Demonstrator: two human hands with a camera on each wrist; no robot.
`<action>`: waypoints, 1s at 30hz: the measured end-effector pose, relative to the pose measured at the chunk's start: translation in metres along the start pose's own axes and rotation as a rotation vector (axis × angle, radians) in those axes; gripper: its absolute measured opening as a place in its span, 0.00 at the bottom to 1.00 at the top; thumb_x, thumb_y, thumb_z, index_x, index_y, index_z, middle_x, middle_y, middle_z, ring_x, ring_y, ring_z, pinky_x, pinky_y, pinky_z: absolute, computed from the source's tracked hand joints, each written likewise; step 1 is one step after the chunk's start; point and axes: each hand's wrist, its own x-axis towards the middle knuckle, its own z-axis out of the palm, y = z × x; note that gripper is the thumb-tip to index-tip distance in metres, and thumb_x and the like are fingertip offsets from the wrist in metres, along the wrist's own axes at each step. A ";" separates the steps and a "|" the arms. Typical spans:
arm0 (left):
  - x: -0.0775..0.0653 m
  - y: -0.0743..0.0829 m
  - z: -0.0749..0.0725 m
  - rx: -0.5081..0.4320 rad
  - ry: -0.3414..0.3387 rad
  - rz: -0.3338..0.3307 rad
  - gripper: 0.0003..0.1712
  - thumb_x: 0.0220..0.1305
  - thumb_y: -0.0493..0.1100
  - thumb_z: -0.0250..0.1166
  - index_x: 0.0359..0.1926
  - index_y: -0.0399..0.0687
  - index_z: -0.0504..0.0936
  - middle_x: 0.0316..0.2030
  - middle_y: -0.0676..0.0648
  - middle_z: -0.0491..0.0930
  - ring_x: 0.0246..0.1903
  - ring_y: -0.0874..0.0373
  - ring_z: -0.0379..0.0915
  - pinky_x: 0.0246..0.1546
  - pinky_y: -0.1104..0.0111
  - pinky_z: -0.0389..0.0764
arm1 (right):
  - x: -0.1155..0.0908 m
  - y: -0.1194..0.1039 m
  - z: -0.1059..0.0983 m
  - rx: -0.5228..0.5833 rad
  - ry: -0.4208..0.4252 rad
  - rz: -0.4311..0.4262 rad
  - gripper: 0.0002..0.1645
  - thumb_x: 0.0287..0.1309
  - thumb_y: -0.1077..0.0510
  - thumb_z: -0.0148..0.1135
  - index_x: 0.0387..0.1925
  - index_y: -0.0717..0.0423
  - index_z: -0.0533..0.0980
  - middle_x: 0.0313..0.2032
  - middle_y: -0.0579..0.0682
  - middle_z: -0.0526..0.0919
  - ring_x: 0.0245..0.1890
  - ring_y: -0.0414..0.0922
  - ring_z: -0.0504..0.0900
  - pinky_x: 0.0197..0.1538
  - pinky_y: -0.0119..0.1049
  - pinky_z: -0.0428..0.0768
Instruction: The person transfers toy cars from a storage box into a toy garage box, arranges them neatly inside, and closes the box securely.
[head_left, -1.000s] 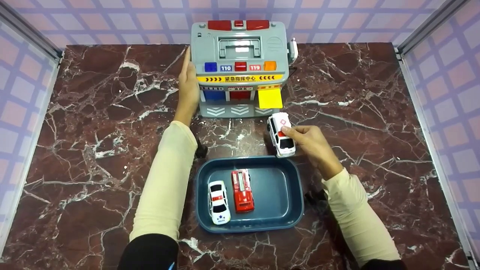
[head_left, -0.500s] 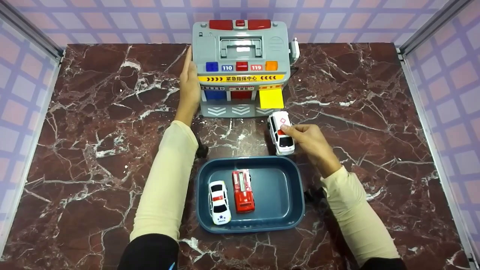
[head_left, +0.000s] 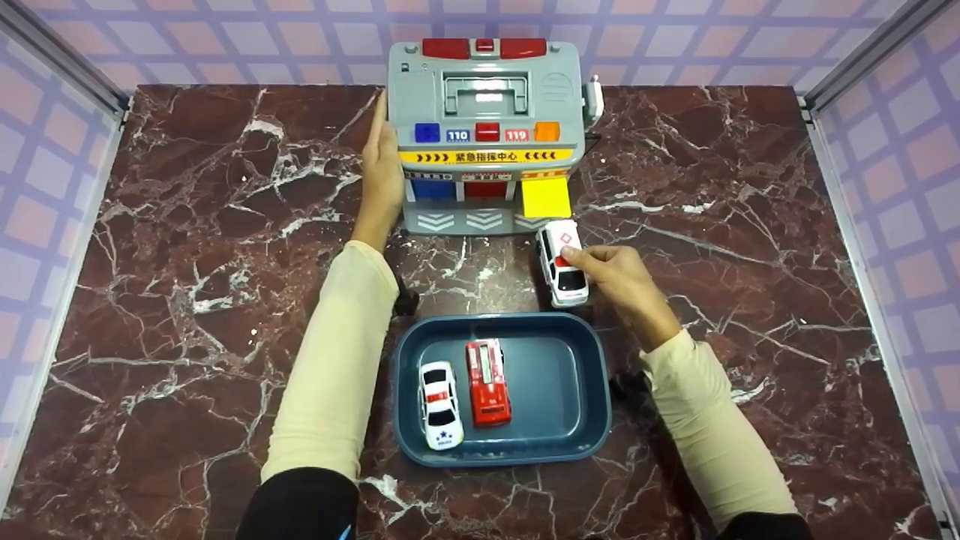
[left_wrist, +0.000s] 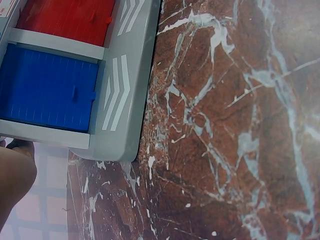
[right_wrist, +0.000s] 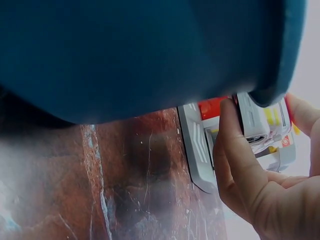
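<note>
The person's right hand (head_left: 622,281) pinches a small white toy ambulance with a red roof light and dark windows (head_left: 559,271). The head view shows its thumb on the car, but most of the fingers are hidden, and whether the wheels touch the reddish-brown marbled table (head_left: 225,315) cannot be told. The ambulance is between the grey plastic toy station (head_left: 517,120) and the dark blue rectangular tray (head_left: 547,390), just before the raised yellow square flap (head_left: 546,197).

The left hand (head_left: 382,172) lies along the station's left side, its visible fingers extended; part of it is out of sight behind the wall. Small black objects (head_left: 405,300) at the wrists are half covered by the cream sleeves (head_left: 337,360).

The right wrist view alone shows fingers along one flank of the ambulance and the thumb at the other, though a blurred dark blue mass covers much of that picture. The left wrist view shows the lowered blue panel door (left_wrist: 50,87) almost face-on, with the red panel door (left_wrist: 67,20) cut off above; the head view foreshortens both. Only the head view shows the white toy police car (head_left: 441,405) and red toy fire engine (head_left: 489,382) inside the tray.
</note>
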 end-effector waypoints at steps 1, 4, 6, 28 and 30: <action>-0.001 0.001 0.000 0.000 0.000 -0.001 0.29 0.82 0.45 0.35 0.80 0.57 0.49 0.75 0.51 0.63 0.65 0.59 0.68 0.66 0.77 0.66 | 0.000 0.000 0.000 0.010 -0.003 0.003 0.27 0.70 0.54 0.61 0.53 0.78 0.73 0.26 0.48 0.86 0.25 0.41 0.87 0.31 0.35 0.88; -0.006 0.009 0.002 -0.004 -0.003 -0.008 0.29 0.82 0.44 0.35 0.80 0.56 0.49 0.74 0.50 0.64 0.66 0.58 0.68 0.66 0.76 0.67 | 0.001 0.000 0.001 0.022 -0.005 0.005 0.27 0.69 0.54 0.61 0.53 0.77 0.73 0.27 0.48 0.86 0.25 0.41 0.87 0.31 0.35 0.88; -0.010 0.015 0.003 -0.011 -0.004 -0.015 0.29 0.82 0.43 0.35 0.80 0.55 0.49 0.73 0.50 0.65 0.66 0.58 0.69 0.66 0.76 0.68 | 0.002 0.000 0.001 0.013 -0.003 0.000 0.26 0.69 0.54 0.62 0.52 0.77 0.74 0.26 0.48 0.86 0.25 0.41 0.86 0.31 0.34 0.88; -0.017 0.026 0.005 0.004 -0.001 -0.017 0.29 0.82 0.43 0.35 0.80 0.54 0.49 0.74 0.51 0.63 0.67 0.60 0.67 0.68 0.78 0.64 | 0.013 0.001 0.004 -0.027 0.018 0.020 0.27 0.68 0.50 0.64 0.51 0.73 0.76 0.28 0.49 0.86 0.25 0.42 0.87 0.33 0.39 0.89; -0.017 0.025 0.005 -0.005 -0.001 -0.020 0.29 0.82 0.43 0.35 0.80 0.55 0.49 0.74 0.51 0.64 0.66 0.59 0.68 0.68 0.77 0.65 | 0.015 0.001 0.003 -0.021 0.022 0.028 0.27 0.68 0.50 0.64 0.53 0.73 0.75 0.30 0.49 0.85 0.26 0.42 0.87 0.34 0.39 0.89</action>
